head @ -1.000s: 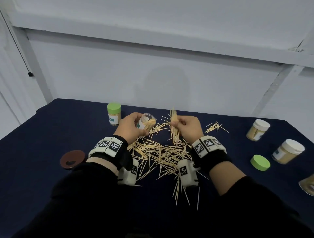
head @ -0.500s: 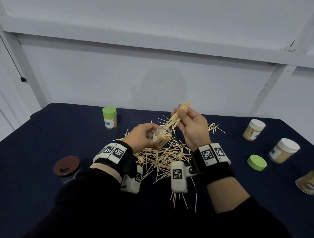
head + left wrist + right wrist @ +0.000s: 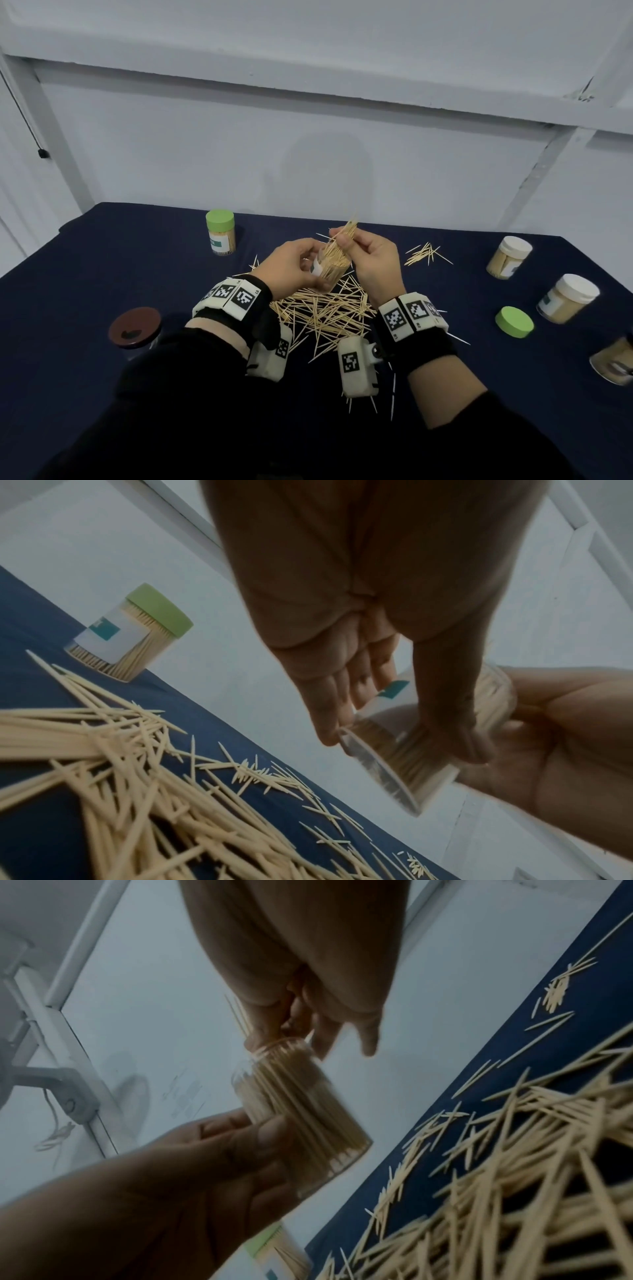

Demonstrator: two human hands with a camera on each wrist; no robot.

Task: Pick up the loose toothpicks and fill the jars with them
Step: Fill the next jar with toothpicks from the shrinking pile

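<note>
Two hands meet above a dark blue cloth (image 3: 102, 267). From the left: a brown lid (image 3: 134, 328), then a green-capped jar (image 3: 221, 237) standing closed. The left hand (image 3: 291, 267) curls round a clear, open jar (image 3: 330, 270), tilted and held in the air, nearly full. The right hand (image 3: 371, 260) pinches a bundle (image 3: 346, 233) of toothpicks, tips entering the jar's mouth. Beneath lies the loose pile (image 3: 329, 311); a small cluster (image 3: 424, 255) sits further right, then a green lid (image 3: 513, 322) and white-capped jars (image 3: 510, 257). Toothpicks are likely light, stiff, sharp and slippery; best gathered parallel and pinched mid-length. Behind stands a plain pale wall (image 3: 205, 144).
</note>
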